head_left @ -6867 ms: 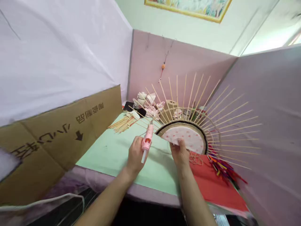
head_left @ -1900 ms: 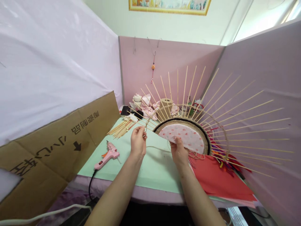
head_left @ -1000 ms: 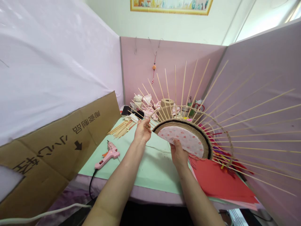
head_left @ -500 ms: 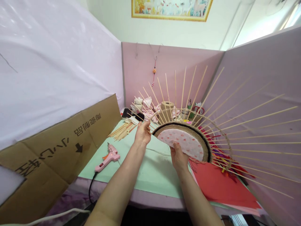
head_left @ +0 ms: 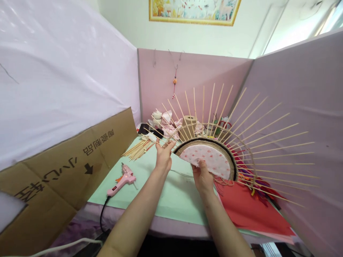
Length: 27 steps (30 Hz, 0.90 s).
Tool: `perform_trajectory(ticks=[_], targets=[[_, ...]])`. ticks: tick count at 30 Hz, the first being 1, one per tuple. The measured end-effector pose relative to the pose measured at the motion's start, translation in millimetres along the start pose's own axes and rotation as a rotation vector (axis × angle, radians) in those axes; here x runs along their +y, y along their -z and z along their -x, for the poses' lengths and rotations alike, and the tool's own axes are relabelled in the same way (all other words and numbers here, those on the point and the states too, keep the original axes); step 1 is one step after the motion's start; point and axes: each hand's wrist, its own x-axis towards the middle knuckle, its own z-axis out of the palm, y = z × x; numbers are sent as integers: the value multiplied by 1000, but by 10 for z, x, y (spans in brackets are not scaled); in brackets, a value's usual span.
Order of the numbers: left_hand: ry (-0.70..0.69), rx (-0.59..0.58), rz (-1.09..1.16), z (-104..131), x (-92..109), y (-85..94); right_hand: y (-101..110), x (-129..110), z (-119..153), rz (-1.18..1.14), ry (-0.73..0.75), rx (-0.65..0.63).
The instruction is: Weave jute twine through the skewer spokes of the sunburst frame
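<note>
My right hand (head_left: 204, 176) grips the lower edge of a fan-shaped craft piece, its thumb on the white half-round centre with pink spots (head_left: 210, 159). Twine and a black band (head_left: 232, 159) border that centre. Thin wooden sticks (head_left: 273, 143) radiate from it, crossed farther out by a ring of twine (head_left: 248, 148). At the piece's left end, my left hand (head_left: 164, 157) has its fingers apart, close to the leftmost sticks; whether a fingertip touches them I cannot tell.
A pink glue gun (head_left: 124, 180) lies at left on the green tabletop (head_left: 177, 200), near a bundle of loose sticks (head_left: 138, 149). Red sheets (head_left: 252, 207) lie at right. Behind stands a twine roll (head_left: 189, 121). A cardboard panel (head_left: 72, 160) borders the left side.
My left hand's fingers have spread from their closed grip at the left end. The fan-shaped piece has tilted, so its sticks look shorter, and its right side has shifted left.
</note>
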Motion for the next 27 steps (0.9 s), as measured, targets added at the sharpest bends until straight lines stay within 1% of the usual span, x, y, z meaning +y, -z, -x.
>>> perform_trajectory(ticks=[3, 5, 7, 10, 11, 12, 13, 15, 17, 20, 23, 27], targets=[[-21, -24, -64, 99, -25, 117, 14, -10, -17, -10, -33, 7], [-58, 17, -130, 144, -40, 265, 25, -19, -30, -35, -61, 15], [-137, 101, -190, 164, -54, 459, 33, -31, -43, -65, -84, 31], [-335, 261, -226, 152, -61, 750, 39, -48, -62, -69, -94, 33], [-359, 266, -221, 143, -57, 823, 40, -52, -69, -65, -92, 27], [-356, 251, -211, 134, -50, 877, 42, -55, -76, -62, -92, 21], [-327, 212, -200, 128, -40, 910, 44, -56, -83, -64, -93, 19], [-239, 117, -186, 126, -15, 918, 53, -54, -95, -72, -105, 24], [-177, 44, -183, 138, 13, 872, 66, -50, -104, -71, -118, 26], [-101, -19, -198, 168, 44, 790, 84, -47, -110, -73, -127, 12], [-47, -32, -252, 188, 42, 765, 94, -47, -111, -90, -133, -21], [-59, 30, -388, 219, 16, 824, 93, -53, -111, -93, -126, -28]])
